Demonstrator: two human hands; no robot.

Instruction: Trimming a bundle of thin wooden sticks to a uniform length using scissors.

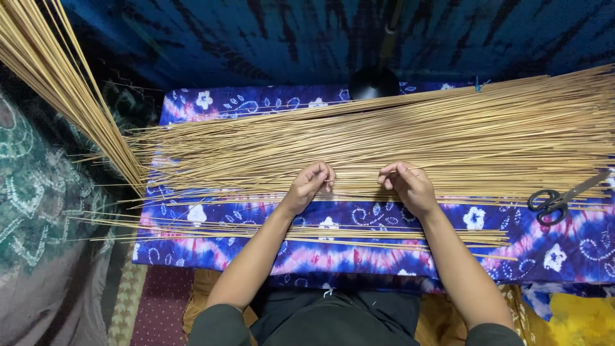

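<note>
The long sticks (pixel 410 138) run off the picture's right edge, the scissors' (pixel 558 197) blade tips likewise, and both hands' fingertips hide among sticks.

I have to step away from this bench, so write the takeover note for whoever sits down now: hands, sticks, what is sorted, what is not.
Left hand: fingers pinched on a thin stick at the near edge of the big pile.
Right hand: pinching the same edge, a little apart from the left.
Big pile of thin sticks lies crosswise on the patterned blue cloth; another bundle slants in at far left.
Done: a small row of sticks lies apart, nearer the body.
Left: most sticks are in the big pile.
Black scissors lie untouched at right.
</note>
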